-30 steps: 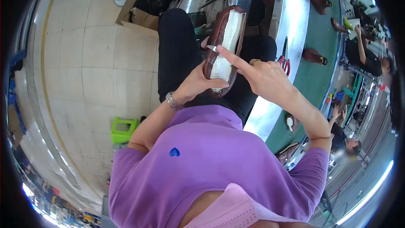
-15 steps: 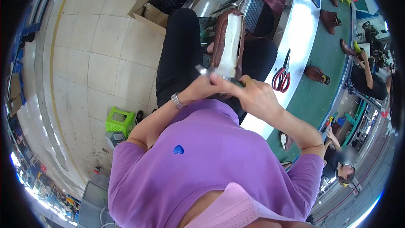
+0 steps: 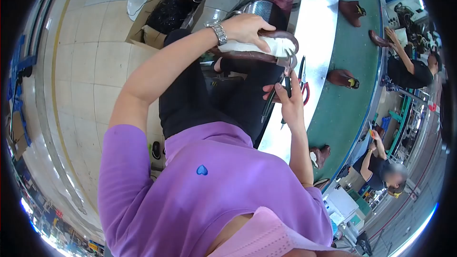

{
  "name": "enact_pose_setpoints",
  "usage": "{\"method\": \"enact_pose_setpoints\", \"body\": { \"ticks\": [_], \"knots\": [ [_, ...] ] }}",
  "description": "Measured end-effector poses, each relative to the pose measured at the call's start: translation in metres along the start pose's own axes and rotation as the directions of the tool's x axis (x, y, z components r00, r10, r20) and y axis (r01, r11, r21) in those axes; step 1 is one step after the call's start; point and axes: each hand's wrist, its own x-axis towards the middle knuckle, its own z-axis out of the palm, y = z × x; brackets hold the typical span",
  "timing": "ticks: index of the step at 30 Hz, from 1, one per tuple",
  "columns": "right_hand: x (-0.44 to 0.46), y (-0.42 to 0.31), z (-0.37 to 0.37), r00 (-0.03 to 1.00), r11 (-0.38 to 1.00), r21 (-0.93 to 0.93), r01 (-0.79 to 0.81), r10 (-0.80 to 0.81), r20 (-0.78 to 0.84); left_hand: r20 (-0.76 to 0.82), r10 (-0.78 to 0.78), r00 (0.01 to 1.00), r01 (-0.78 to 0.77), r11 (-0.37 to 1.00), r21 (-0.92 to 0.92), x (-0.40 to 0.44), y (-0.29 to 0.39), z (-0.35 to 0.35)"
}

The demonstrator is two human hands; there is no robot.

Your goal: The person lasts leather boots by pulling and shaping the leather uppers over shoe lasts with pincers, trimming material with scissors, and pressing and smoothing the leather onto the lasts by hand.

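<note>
The left hand (image 3: pixel 246 29), pinching the shoe (image 3: pixel 282 46) sole-up above the lap (image 3: pixel 209 109), should brace it firmly while the right hand (image 3: pixel 292 104), wrapped round the pincers (image 3: pixel 287 63), aligns them squarely at the rounded end beside the bench (image 3: pixel 316 31).

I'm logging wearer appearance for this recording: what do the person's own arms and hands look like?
The left hand and right hand are both ungloved. A silver-coloured metal-link watch or bracelet circles the left wrist; the right wrist shows none. Short purple sleeves end around the elbows.
</note>
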Motion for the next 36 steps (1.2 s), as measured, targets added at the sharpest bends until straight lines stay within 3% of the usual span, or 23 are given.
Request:
{"method": "enact_pose_setpoints", "body": {
  "ticks": [3,4,7,8,12,13,15,17,18,21,23,28,31,32,35,36],
  "knots": [
    [0.005,-0.016,-0.015,0.995,0.997,0.058,-0.043,0.037,0.095,-0.143,-0.047,0.989,0.05,0.999,0.014,0.002,-0.01,0.002],
    [0.01,-0.018,-0.022,0.99,0.997,0.06,-0.055,0.047,0.132,-0.196,-0.035,0.98,0.054,0.994,0.095,0.005,-0.009,0.007],
    [0.022,-0.032,-0.032,0.977,0.993,0.01,-0.116,0.112,0.182,-0.353,-0.193,0.915,0.281,0.935,0.218,0.009,0.001,0.02],
    [0.027,-0.036,-0.035,0.972,0.993,-0.021,-0.12,0.121,0.203,-0.395,-0.199,0.897,0.288,0.941,0.179,0.011,-0.002,0.017],
    [0.058,-0.057,-0.044,0.931,0.981,-0.144,-0.133,0.174,0.32,-0.194,-0.331,0.924,0.332,0.943,-0.029,-0.002,-0.004,-0.012],
    [0.066,-0.062,-0.045,0.919,0.976,-0.169,-0.134,0.186,0.348,-0.15,-0.258,0.955,0.259,0.966,-0.008,-0.013,0.005,-0.009],
    [0.07,-0.085,-0.041,0.902,0.936,-0.317,-0.153,0.264,0.343,-0.21,-0.162,0.964,0.182,0.98,0.08,-0.037,0.035,0.016],
    [0.068,-0.106,-0.035,0.868,0.865,-0.475,-0.164,0.355,0.347,-0.451,-0.026,0.892,0.224,0.893,0.391,-0.051,0.056,0.049],
    [0.063,-0.098,-0.034,0.88,0.866,-0.462,-0.191,0.359,0.31,-0.497,-0.064,0.865,0.275,0.89,0.364,-0.049,0.055,0.061],
    [0.04,-0.052,-0.02,0.98,0.855,-0.518,0.02,0.086,0.179,-0.533,-0.037,0.846,0.223,0.931,0.289,-0.055,0.058,0.068],
    [0.033,-0.023,-0.017,0.985,0.846,-0.511,0.153,-0.09,0.145,-0.533,-0.029,0.846,0.231,0.92,0.316,-0.055,0.06,0.071],
    [0.033,-0.021,-0.023,0.973,0.812,-0.539,0.224,-0.153,0.174,-0.476,0.061,0.878,0.195,0.861,0.47,-0.064,0.052,0.076],
    [0.044,-0.068,-0.052,0.903,0.187,-0.884,0.428,-0.131,0.409,-0.44,0.14,0.887,0.186,0.764,0.618,-0.066,0.043,0.075],
    [0.039,-0.088,-0.05,0.907,0.264,-0.868,0.421,-0.153,0.394,-0.419,0.157,0.894,0.183,0.727,0.662,-0.067,0.041,0.076],
    [0.039,-0.098,-0.02,0.919,0.744,-0.557,0.369,-0.381,0.1,-0.391,0.165,0.905,0.192,0.662,0.724,-0.065,0.041,0.076],
    [0.044,-0.09,-0.005,0.93,0.78,-0.552,0.295,-0.367,-0.022,-0.401,0.166,0.901,0.201,0.659,0.725,-0.065,0.039,0.079]
  ]
}}
